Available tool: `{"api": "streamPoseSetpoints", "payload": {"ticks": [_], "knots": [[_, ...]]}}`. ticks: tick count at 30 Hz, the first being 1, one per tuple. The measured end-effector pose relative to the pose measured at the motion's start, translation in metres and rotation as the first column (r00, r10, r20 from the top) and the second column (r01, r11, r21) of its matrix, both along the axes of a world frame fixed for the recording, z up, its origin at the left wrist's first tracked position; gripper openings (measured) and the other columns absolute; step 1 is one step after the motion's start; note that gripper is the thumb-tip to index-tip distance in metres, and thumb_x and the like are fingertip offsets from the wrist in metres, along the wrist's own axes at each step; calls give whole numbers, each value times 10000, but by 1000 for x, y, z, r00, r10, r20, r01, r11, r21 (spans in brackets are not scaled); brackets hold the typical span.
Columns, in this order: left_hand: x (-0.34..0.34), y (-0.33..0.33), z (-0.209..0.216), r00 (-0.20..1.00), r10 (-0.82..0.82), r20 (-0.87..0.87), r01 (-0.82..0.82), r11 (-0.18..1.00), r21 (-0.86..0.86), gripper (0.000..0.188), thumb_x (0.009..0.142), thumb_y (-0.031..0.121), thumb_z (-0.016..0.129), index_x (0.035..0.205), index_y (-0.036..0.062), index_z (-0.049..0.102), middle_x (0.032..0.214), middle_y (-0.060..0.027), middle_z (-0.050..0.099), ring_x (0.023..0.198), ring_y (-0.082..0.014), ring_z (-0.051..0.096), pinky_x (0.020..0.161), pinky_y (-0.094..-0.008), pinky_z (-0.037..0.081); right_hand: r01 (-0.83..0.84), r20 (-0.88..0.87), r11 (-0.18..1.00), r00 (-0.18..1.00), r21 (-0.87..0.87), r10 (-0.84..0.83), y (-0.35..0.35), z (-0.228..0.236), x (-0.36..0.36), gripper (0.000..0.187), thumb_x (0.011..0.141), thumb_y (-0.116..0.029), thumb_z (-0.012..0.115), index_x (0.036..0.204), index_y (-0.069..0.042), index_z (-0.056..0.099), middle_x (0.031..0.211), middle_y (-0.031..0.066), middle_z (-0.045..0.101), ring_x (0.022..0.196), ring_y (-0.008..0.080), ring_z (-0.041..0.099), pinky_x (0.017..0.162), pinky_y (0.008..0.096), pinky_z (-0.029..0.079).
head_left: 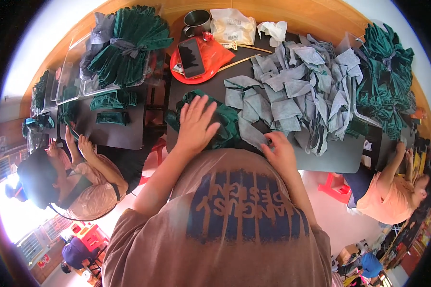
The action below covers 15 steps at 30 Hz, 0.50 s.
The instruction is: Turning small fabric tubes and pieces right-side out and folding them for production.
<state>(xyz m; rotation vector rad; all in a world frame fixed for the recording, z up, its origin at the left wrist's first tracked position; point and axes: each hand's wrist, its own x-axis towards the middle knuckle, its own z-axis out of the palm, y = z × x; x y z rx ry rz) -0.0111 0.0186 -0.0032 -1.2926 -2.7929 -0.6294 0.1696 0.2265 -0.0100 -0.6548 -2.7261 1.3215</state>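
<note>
Fingers spread, my left hand (195, 123) rests on a heap of dark green velvet fabric (226, 126) near the table's front edge. My right hand (278, 152) is at the edge just right of it, thumb and fingers bent around the lower end of a grey fabric piece (250, 133). That piece slants up toward a large pile of similar pieces (285, 86), grey on the visible side with some green edges. The exact contact at my right fingertips is partly hidden.
A red plate (206, 76) holding a phone (190, 58) lies beyond my left hand, near chopsticks (239, 62), a metal mug (197, 22) and a packet (232, 27). Plastic bins with bundled green velvet (129, 48) stand left and right. Two people work at side tables.
</note>
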Motion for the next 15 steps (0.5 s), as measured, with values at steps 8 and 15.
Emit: {"api": "streamPoseSetpoints", "payload": {"ticks": [8,15], "knots": [[-4,-10,-41,998,-62,-25,62,998,-13,473,789,331,588,1196,98,532,1302,-117,450,1250,-289,365,1039,-457,233,-76,78,987,995,140,66,-2,-8,-7,352,725,-177,667,1027,-26,568,1041,149,556,943,333,554,757,404,466],[-6,-7,-38,998,-67,-20,67,998,-7,466,784,332,590,1182,94,538,1284,-117,460,1238,-291,376,1034,-458,241,-118,158,989,982,94,103,2,-4,-13,247,729,-143,660,939,-33,592,904,161,587,872,340,560,731,387,464]]}}
